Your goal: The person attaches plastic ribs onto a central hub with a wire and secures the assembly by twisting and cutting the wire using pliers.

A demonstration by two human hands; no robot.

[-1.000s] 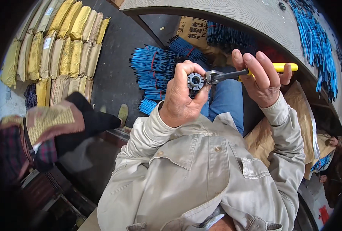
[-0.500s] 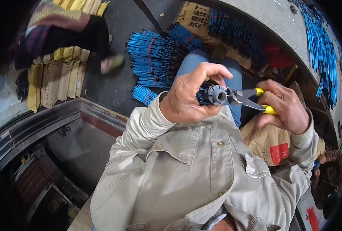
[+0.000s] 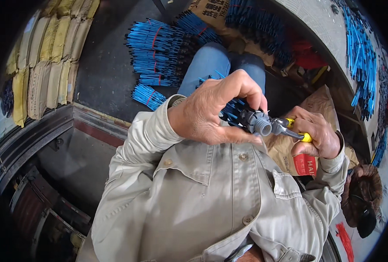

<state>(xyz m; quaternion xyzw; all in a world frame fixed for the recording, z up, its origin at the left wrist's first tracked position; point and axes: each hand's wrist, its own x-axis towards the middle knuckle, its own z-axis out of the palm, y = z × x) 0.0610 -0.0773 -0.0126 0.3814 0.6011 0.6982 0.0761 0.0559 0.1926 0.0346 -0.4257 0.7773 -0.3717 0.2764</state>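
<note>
The left hand (image 3: 216, 109) is curling its fingers and thumb around one grey ribbed fitting (image 3: 255, 122), which is turning its round opening toward the near right; several thin blue sticks (image 3: 234, 109) are showing just behind it, inside the curve of that hand. The right hand (image 3: 316, 131) is grasping one pair of pliers (image 3: 292, 133) by its two yellow handles (both are only partly showing), and the metal head is meeting the right side of the fitting; whether it is biting, I cannot tell.

Beyond the hands, two denim-clad knees (image 3: 205, 70) are standing side by side. On the dark floor (image 3: 102, 74) to their left, at least three red-banded bundles (image 3: 154, 52) are lying, the smallest nearest. More than eight yellow and tan sacks (image 3: 50, 43) are sitting stacked at the far left. One brown paper bag (image 3: 283, 155) is lying below the right hand, one table (image 3: 307, 13) at the far right is carrying a loose blue heap (image 3: 364, 56), and one bunch of red strips (image 3: 345, 242) is lying near right.
</note>
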